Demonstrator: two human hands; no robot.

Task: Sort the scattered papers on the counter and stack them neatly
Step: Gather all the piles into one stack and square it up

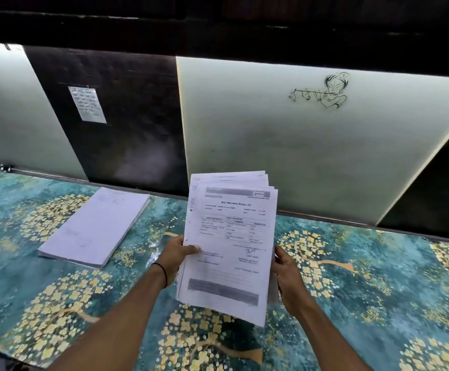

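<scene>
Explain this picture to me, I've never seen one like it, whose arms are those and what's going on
There is no machine here. One camera sits on a person's head and looks forward and down, so the two arms are that person's own. The left hand and right hand grip a sheaf of printed papers by its side edges, raised above the flower-patterned counter. A neat stack of papers lies on the counter to the left. Behind, a small note hangs on a dark panel, and a line drawing is on a pale one.
</scene>
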